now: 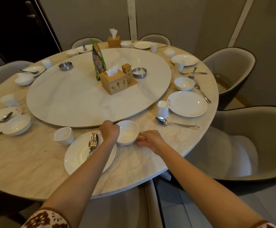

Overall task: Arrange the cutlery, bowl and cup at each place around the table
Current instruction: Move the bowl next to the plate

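You have the white bowl (127, 132) between both hands at the nearest place setting: your left hand (109, 131) is curled over its left rim, and your right hand (148, 140) pinches the right rim with fingers closed on it. The bowl sits on the marble table (27, 162), just right of the dinner plate (78, 155) and close to the edge of the lazy Susan (68, 99). Keep the grip on the rim light and even so the bowl stays level, and slide or lift it rather than tipping it. Going by the setting to your right, a spot just beyond the plate, clear of the turntable's edge, looks a sensible home. Mind your left forearm, which crosses over the plate, where a fork and spoon (92, 143) lie stacked; a careless drag there could knock them. The cup (63, 135) stands left of the plate, well clear of the bowl, so it needs no attention yet.
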Motion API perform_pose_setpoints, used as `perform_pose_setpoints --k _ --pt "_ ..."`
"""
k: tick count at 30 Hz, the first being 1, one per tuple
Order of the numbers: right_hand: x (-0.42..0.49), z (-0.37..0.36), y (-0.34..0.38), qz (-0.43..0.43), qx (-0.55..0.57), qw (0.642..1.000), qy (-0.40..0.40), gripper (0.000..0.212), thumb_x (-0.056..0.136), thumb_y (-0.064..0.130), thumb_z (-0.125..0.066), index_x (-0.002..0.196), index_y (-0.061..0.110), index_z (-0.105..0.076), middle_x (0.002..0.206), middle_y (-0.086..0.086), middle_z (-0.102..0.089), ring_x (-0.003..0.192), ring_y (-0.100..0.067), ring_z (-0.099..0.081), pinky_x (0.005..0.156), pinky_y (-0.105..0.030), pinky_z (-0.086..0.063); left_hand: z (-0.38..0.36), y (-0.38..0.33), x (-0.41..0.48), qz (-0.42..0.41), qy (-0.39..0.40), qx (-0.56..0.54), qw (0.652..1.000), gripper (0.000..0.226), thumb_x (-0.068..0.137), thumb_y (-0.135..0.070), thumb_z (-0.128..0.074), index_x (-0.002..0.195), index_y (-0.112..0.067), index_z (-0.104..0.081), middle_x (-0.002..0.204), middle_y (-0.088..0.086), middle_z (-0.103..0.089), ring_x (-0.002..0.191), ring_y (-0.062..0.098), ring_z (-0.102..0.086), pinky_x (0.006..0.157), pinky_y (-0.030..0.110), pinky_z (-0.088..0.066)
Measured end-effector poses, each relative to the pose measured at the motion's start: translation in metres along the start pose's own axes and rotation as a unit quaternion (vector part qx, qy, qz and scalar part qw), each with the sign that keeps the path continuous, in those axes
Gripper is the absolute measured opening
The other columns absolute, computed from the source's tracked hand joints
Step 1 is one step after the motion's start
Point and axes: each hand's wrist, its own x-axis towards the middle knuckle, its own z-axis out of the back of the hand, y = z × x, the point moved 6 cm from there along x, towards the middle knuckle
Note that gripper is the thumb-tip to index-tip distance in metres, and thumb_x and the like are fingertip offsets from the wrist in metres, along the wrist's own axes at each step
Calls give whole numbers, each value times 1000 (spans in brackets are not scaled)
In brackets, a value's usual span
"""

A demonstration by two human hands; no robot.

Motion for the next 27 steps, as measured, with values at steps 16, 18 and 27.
perform_pose_setpoints --k 16,18,27 --pt "0 234 119 -30 -42 998 40 28 94 9 -57 119 -4 -57 98 -23 -66 84 -33 -67 69 -37 -57 -169 -170 -114 78 206 -191 956 5 84 -1 -58 81 -2 -62 73 11 -61 61 20 -59 62 31 -51" --pt "10 262 131 -35 -22 999 33 27 95 9 -55 119 -5 -56 97 -23 -65 84 -33 -66 70 -38 -57 -183 -176 -121 122 230 -215 941 4 89 -5 -58 87 -1 -59 74 11 -60 63 21 -60 59 29 -50" --pt "61 316 138 -81 -137 987 16 32 95 7 -54 124 -8 -53 89 -22 -64 77 -31 -65 69 -38 -57 -232 -212 -78 146 211 -171 951 33 90 -3 -57 121 9 -51 74 14 -60 62 23 -59 57 30 -50"
